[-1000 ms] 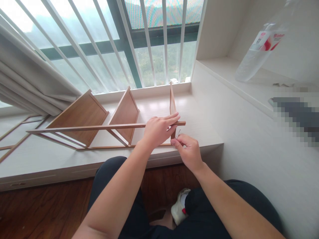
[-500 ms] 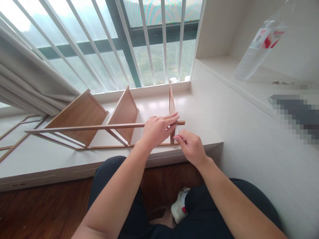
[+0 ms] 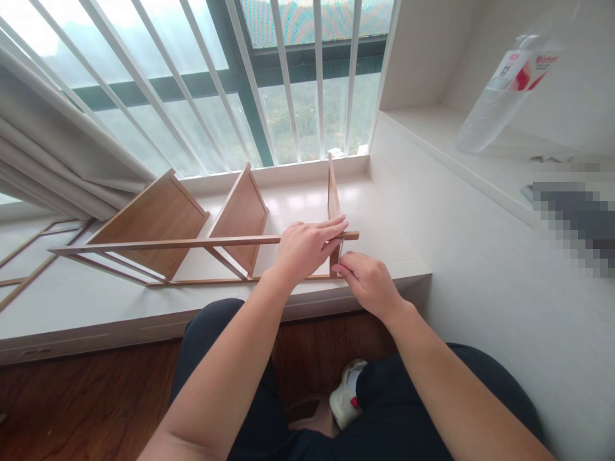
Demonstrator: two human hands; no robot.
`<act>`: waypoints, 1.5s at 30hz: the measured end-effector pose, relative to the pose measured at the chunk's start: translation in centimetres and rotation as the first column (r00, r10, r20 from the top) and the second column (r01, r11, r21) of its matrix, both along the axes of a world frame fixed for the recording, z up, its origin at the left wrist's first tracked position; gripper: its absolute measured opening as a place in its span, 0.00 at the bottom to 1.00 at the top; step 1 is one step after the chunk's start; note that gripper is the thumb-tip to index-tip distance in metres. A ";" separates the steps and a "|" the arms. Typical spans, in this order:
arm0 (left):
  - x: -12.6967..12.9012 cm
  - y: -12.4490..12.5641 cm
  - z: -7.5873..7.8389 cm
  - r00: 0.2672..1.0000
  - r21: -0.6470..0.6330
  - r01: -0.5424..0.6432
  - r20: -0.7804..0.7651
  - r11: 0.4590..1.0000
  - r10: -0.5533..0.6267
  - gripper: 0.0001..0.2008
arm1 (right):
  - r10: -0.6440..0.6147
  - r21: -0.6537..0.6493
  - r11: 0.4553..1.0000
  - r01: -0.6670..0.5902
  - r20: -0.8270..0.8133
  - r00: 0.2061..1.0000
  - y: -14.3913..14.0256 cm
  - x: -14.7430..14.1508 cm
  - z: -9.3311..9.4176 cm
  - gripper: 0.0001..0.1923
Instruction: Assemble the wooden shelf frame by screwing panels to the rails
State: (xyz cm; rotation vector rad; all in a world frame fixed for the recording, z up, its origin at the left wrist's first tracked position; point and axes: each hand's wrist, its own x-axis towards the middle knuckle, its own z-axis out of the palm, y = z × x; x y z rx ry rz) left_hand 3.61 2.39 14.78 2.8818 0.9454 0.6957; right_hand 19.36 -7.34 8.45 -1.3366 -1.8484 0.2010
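Note:
A wooden shelf frame (image 3: 158,246) lies on its side on the pale window ledge, its shelf boards standing up from it. My left hand (image 3: 307,248) grips the long upper rail near its right end, fingers stretched along it and the thumb side hidden. Just right of it, my right hand (image 3: 368,278) is closed, thumb and forefinger pinching a thin silvery hex key (image 3: 341,248). The key's upper end meets the underside of the rail beside the end crosspiece (image 3: 334,261). Any screw there is hidden.
Another wooden frame (image 3: 29,275) lies at the left on the ledge (image 3: 110,314). A grey curtain (image 3: 62,141) hangs beside the barred window. A water bottle (image 3: 500,105) and a blurred dark object (image 3: 576,214) rest on the right-hand shelf. My legs are below the ledge.
My right hand has shifted slightly left and turned a little with the hex key. My left hand keeps its place on the rail. The whole view has moved slightly.

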 end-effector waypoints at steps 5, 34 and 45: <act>0.0 -0.1 0.1 1.000 0.001 -0.004 0.003 1.000 0.004 0.18 | -0.003 -0.029 1.000 0.005 0.070 0.998 0.2 0.1 0.0 0.20; -0.1 -0.1 -0.2 0.999 0.006 0.014 0.030 1.000 -0.014 0.18 | -0.072 0.060 0.996 0.069 0.051 0.996 -0.3 1.3 1.8 0.16; 0.0 -0.3 0.0 1.000 0.007 0.009 0.024 1.000 -0.009 0.18 | -0.142 0.179 0.972 0.155 -0.081 0.987 -0.6 0.9 0.5 0.18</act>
